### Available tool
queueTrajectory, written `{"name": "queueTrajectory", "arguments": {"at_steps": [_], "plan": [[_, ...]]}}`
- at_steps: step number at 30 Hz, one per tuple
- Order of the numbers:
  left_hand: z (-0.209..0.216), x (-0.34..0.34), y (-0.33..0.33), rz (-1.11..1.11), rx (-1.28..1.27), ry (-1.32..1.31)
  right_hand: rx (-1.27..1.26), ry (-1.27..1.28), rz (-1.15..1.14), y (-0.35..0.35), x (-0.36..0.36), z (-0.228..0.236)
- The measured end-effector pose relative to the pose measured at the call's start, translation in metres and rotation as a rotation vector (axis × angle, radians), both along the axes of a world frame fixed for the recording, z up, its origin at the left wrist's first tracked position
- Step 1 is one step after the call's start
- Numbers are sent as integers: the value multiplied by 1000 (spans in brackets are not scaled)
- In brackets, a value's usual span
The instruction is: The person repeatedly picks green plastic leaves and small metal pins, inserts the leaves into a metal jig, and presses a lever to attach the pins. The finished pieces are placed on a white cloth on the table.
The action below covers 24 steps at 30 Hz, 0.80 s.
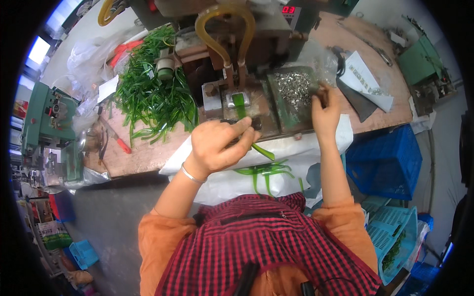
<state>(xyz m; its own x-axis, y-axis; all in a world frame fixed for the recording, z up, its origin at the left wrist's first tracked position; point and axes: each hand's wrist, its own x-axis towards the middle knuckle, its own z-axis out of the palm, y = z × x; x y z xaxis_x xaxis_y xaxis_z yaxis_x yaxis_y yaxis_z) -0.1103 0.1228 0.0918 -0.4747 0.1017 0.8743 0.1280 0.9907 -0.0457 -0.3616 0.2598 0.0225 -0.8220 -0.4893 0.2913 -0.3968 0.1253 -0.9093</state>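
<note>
Checked apron (256, 232), bright green strip (239, 105), narrow

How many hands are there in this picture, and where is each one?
2. The left hand is over a green strip, partly covering it; the right hand is at the right side of the tray of small metal pieces. No other hand shows.

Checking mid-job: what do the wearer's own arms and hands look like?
Orange fabric sleeves stop well short of the wrists. The left hand and right hand wear no gloves; a thin, silver-coloured bangle circles the left wrist; the right is unadorned.
</note>
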Motion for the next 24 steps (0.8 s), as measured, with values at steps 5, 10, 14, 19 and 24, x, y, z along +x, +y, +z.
{"name": "queueTrajectory", "arguments": {"at_steps": [5,10,14,19,24], "plan": [[-3,3,7,-4,75,11,525,401,-24,17,34,15],[-11,22,30,71,360,-30,645,566,-96,5,31,4],[-2,93,58,335,334,-222,592,388,-86,11,40,12],[29,139,-18,756,452,356,252,423,-58,15,18,-8],[-7,151,-121,1356,451,-326,238,403,-37,-14,22,2]]}}
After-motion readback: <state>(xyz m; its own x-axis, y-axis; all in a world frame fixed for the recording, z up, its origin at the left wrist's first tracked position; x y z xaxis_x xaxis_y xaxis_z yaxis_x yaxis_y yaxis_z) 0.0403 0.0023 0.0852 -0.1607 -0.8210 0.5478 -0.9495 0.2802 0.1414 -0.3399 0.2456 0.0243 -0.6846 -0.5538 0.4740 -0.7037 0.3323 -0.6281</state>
